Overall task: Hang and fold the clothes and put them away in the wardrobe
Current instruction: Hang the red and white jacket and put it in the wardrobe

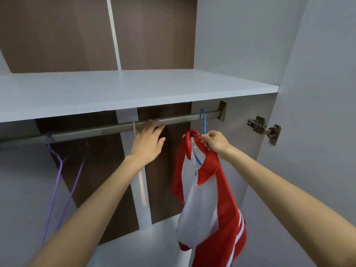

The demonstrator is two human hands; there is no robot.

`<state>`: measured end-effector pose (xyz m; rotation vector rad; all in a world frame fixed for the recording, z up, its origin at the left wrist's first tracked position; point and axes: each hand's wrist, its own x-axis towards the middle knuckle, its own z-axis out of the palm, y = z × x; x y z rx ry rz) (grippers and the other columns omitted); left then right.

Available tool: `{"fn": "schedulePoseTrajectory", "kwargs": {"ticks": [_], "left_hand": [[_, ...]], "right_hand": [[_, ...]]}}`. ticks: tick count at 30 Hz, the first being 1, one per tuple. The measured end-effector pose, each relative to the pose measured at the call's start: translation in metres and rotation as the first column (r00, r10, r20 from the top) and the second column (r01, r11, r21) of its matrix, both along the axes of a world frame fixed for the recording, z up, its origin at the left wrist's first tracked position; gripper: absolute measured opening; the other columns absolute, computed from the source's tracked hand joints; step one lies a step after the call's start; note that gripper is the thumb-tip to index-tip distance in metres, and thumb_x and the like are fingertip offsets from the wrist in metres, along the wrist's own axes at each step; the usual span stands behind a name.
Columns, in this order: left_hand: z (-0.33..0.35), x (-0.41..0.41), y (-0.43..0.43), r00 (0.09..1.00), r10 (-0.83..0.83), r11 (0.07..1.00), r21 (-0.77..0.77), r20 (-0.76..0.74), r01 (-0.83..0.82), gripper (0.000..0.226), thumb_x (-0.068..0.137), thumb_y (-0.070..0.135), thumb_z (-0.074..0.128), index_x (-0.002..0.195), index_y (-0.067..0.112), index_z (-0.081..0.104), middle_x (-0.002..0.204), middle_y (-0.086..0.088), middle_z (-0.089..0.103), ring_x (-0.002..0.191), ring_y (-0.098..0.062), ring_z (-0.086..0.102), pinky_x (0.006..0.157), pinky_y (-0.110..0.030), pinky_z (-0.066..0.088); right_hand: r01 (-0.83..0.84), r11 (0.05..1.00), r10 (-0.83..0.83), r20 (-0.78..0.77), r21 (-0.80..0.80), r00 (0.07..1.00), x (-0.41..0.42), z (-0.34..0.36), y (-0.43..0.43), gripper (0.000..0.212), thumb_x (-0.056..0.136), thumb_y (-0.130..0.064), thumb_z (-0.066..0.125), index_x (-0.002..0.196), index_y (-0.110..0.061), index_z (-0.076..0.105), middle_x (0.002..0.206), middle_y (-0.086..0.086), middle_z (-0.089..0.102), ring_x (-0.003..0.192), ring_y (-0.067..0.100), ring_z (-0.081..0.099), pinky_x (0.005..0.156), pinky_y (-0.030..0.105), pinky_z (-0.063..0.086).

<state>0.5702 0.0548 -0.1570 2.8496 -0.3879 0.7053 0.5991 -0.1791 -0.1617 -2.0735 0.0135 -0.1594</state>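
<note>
Bare left hand [147, 140], bare right hand [215, 142]; forearms [86, 199] bare.

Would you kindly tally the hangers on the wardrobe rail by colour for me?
blue hanger: 1
purple hanger: 1
pink hanger: 1 (blurred)
Total: 3

Rail [96, 131] under shelf [134, 89] carries three hangers: purple hanger [57, 170] near left end, pale pink hanger [142, 187] mid-rail, blue hanger [203, 120] by right-end bracket [222, 110], red-and-white garment [208, 199] on it.
</note>
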Motion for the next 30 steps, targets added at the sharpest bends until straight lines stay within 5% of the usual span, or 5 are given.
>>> {"fn": "schedulePoseTrajectory", "kwargs": {"ticks": [6, 17, 24, 30], "left_hand": [[-0.016, 0.028, 0.017, 0.996, 0.059, 0.985, 0.156, 0.065, -0.069, 0.058, 0.101, 0.036, 0.040, 0.153, 0.020, 0.018, 0.160, -0.002, 0.013, 0.148, -0.026, 0.005, 0.117, -0.047, -0.008], [-0.026, 0.033, 0.032, 0.989, 0.035, 0.977, 0.206, 0.141, -0.064, 0.062, 0.099, 0.035, 0.043, 0.153, 0.020, 0.017, 0.160, 0.000, 0.015, 0.148, -0.022, 0.008, 0.119, -0.050, -0.002], [-0.024, 0.030, 0.032, 0.990, 0.024, 0.972, 0.228, 0.141, -0.056, 0.061, 0.098, 0.036, 0.044, 0.152, 0.022, 0.020, 0.160, -0.001, 0.017, 0.148, -0.023, 0.009, 0.118, -0.053, -0.002], [-0.028, 0.024, 0.032, 0.995, 0.004, 0.987, 0.160, 0.097, -0.020, 0.061, 0.096, 0.035, 0.050, 0.151, 0.022, 0.026, 0.158, -0.002, 0.024, 0.148, -0.025, 0.013, 0.119, -0.049, 0.002]], "right_hand": [[0.063, 0.995, -0.062, -0.021, 0.073, 0.998, 0.044, -0.011, 0.020, 0.022, 0.101, -0.021, 0.047, 0.082, -0.010, 0.051, 0.067, 0.002, 0.054, 0.058, 0.013, 0.046, 0.055, 0.025, 0.038], [0.068, 0.998, -0.068, -0.035, -0.017, 0.997, 0.083, -0.019, 0.035, 0.019, 0.102, -0.018, 0.042, 0.096, -0.006, 0.056, 0.072, 0.002, 0.053, 0.061, 0.013, 0.047, 0.056, 0.024, 0.040], [0.081, 0.988, -0.096, -0.112, -0.135, 0.989, 0.086, -0.032, 0.035, 0.024, 0.102, -0.014, 0.042, 0.110, -0.002, 0.060, 0.095, 0.011, 0.059, 0.084, 0.020, 0.054, 0.057, 0.021, 0.042], [0.069, 0.947, -0.105, -0.099, -0.315, 0.990, 0.078, -0.025, 0.032, 0.023, 0.099, -0.015, 0.049, 0.111, -0.001, 0.063, 0.100, 0.015, 0.064, 0.091, 0.027, 0.061, 0.075, 0.033, 0.049]]}}
